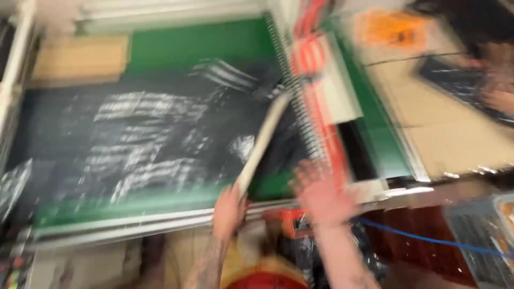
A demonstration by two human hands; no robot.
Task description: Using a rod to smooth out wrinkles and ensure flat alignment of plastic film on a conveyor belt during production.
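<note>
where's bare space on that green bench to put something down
Free: the green strip right of the flat cardboard piece, above the glossy black sheet. Crowded: the front edge, where the left hand grips a pale flat stick and the right hand spreads open.

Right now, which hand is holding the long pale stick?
The left hand grips the pale stick at its lower end. The right hand is spread open beside it, holding nothing.

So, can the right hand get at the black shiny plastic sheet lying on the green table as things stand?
Probably yes. The right hand is open at the table's near edge, holding nothing, and the black shiny plastic sheet lies just left of it. Only the pale flat stick in the left hand crosses between.
</note>
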